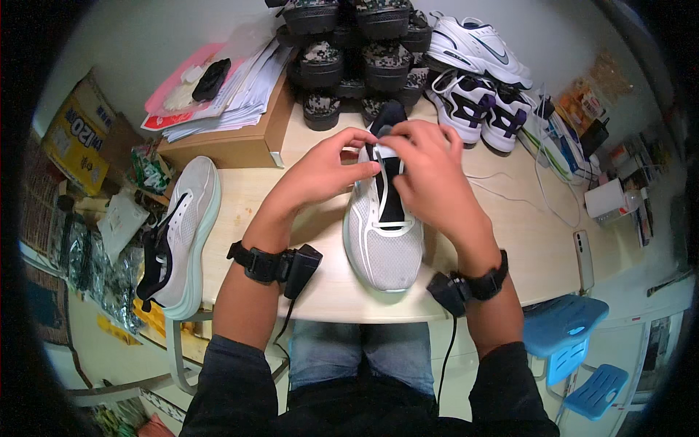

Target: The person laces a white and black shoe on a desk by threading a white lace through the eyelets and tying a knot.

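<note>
A light grey mesh sneaker [385, 257] lies on the table with its toe towards me. Its white shoelace [383, 188] is threaded through the lowest eyelets, and a strand runs up over the black tongue [391, 180]. My left hand [338, 164] pinches the sneaker's upper eyelet edge between thumb and fingers. Against the opposite side, my right hand [428, 164] has its fingertips close to the upper end of the lace; those fingers are slightly blurred, and what they hold is hidden. A matching sneaker [183, 240], with no lace visible in its eyelets, lies on its side at the left.
Behind stand stacked camouflage shoes [349, 60] and white sneakers [475, 52]. Papers [235, 93] top a cardboard box [262, 139] at back left. Loose white cables [546, 180] and a phone [583, 261] lie right. A blue folding chair [568, 322] stands beyond the table edge.
</note>
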Tool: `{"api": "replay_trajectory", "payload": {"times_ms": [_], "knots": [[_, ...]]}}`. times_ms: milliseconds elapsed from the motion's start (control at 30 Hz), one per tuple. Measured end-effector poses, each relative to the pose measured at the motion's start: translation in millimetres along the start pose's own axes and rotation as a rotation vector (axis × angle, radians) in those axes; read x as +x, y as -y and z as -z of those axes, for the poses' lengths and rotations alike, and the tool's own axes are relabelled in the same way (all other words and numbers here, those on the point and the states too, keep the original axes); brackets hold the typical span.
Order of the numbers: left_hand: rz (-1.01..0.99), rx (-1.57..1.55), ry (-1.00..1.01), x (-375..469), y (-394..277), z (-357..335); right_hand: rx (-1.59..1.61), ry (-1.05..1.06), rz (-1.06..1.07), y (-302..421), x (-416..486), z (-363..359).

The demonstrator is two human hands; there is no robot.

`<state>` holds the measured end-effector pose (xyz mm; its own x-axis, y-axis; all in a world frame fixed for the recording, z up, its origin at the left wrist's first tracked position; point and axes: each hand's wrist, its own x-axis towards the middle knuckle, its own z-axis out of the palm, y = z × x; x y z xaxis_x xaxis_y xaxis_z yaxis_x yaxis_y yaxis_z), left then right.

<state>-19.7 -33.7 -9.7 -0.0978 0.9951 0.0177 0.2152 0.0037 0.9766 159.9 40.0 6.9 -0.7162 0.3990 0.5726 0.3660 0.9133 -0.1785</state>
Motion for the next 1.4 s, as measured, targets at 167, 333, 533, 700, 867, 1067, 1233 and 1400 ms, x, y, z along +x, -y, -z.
{"api": "replay_trajectory", "payload": {"times_ms": [167, 333, 533, 700, 867, 1067, 1233, 1400], "knots": [[-0.010, -0.015, 0.009, 4, 1, -1, -0.251, 0.436, -0.090, -1, 20, -7], [0.065, -0.062, -0.008, 1, -6, -3, 0.385, 0.252, -0.132, -35, 15, -8], [0.084, -0.061, -0.034, 2, -7, -2, 0.817, 0.158, -0.243, -55, 10, -6], [0.041, -0.068, -0.026, 5, -2, -10, 0.646, 0.117, -0.172, -47, 11, -5], [0.020, 0.117, -0.027, 12, 11, -7, 0.451, 0.054, -0.216, -39, 13, 0], [-0.105, 0.243, -0.137, 10, 13, -14, 0.417, 0.057, -0.047, -43, 10, -3], [-0.374, 0.317, -0.396, 10, 5, -17, 0.439, 0.044, -0.071, -41, 9, 0], [-0.686, 0.779, -0.706, 11, 13, 9, 0.449, 0.014, -0.046, -42, 9, -4]]}}
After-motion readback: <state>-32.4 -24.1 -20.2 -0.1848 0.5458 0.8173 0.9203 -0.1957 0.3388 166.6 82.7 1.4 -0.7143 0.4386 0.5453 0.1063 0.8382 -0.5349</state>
